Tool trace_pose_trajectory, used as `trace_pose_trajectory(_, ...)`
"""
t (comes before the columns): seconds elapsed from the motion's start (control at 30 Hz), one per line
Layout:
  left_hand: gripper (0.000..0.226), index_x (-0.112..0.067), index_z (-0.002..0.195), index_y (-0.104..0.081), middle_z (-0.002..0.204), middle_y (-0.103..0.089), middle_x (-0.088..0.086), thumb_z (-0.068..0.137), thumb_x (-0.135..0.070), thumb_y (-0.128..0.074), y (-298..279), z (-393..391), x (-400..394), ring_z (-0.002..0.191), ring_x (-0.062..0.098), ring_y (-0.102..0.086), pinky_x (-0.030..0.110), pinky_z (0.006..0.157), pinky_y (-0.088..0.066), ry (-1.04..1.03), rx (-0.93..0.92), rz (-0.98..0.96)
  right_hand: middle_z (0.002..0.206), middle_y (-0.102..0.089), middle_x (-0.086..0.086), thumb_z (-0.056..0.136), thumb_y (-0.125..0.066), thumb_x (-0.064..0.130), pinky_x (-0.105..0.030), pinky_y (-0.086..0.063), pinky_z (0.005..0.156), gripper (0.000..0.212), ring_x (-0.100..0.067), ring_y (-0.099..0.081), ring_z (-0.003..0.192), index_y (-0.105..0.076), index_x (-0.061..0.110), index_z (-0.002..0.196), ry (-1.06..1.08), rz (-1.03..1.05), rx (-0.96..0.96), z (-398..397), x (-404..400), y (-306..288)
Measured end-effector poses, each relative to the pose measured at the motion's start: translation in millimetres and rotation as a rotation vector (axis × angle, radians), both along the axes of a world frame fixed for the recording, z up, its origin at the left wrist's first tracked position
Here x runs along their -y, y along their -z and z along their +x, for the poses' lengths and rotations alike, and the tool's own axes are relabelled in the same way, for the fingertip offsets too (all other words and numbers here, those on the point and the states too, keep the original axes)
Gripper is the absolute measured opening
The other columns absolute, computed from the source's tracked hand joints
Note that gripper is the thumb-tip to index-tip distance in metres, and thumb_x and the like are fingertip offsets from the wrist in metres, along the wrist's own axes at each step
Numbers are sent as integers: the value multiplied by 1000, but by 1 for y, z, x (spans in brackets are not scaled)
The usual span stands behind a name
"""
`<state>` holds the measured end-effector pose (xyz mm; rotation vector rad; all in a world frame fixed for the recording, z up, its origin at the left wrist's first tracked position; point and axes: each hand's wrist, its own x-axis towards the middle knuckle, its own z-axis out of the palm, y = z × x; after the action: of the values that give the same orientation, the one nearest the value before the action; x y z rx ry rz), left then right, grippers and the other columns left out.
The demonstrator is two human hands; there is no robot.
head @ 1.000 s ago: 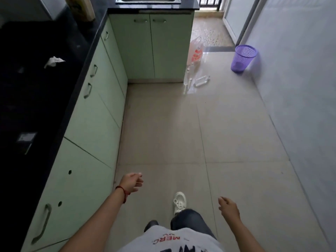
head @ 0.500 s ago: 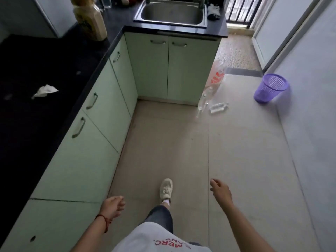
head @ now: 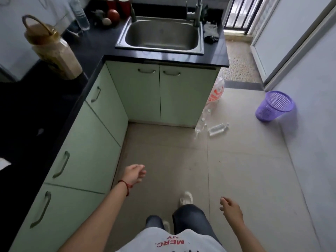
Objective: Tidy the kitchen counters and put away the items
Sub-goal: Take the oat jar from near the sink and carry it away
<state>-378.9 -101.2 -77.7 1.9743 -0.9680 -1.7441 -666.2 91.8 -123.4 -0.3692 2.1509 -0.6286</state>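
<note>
Black counter (head: pixel 87 50) ahead carries the oil jug (head: pixel 54 51) and bottle (head: pixel 81 16); our left hand (head: pixel 134 174) and right hand (head: pixel 231 209) hang loosely curled, empty. We should step close before reaching.

One head-worn wide-angle view looks steeply down and forward from standing height. It faces the sink (head: pixel 160 34) at the far tabletop (head: pixel 214 59), with floor (head: pixel 236 170) below. Both hands (head: pixel 134 174) sit near the bottom edge.
</note>
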Motion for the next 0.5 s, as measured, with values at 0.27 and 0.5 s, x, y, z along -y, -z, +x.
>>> trace_pose_trajectory(0.27,24,-17,70,-54,67,-57,3,92,-13,-46,3,-53,123,54,11,-54,18,45,-39,-129,20,-2,94,-61,-10,93,-46,17,-36,-45,80,27,-27,-60,84,-60,3,111,-111,-26,47,-75,173,1)
trace_pose_trajectory(0.5,20,-13,73,-54,68,-57,6,91,-11,-46,14,-45,156,57,16,-50,22,52,-36,-338,51,100,101,-64,-12,92,-47,21,-39,-48,84,26,-26,-63,88,-60,7,110,-330,-50,50,-99,330,-21)
